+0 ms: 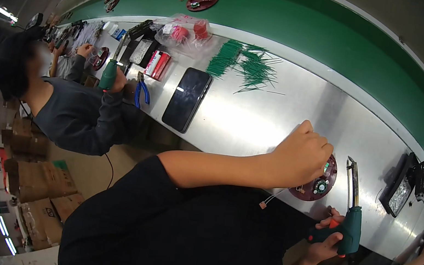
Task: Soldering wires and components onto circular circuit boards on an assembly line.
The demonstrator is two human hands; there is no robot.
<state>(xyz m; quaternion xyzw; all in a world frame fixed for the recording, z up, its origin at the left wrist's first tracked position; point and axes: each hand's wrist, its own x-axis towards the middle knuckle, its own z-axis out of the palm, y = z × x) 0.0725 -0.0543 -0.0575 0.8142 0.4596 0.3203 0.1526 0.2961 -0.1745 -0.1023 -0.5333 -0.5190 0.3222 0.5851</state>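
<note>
Gripping a green soldering gun (352, 232) in the right hand (324, 244), curling the left hand (304, 155) over a round red board (327, 185) near the table's (249, 124) front edge, fingertips hidden, cannot tell if pinching.

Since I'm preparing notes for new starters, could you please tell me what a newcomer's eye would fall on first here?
Probably the green soldering gun in the right grip, lower right, beside a round, dark-red circuit board partly hidden by the left grip. Farther left on the metal bench, a black smartphone lies near loose green wires.
</note>
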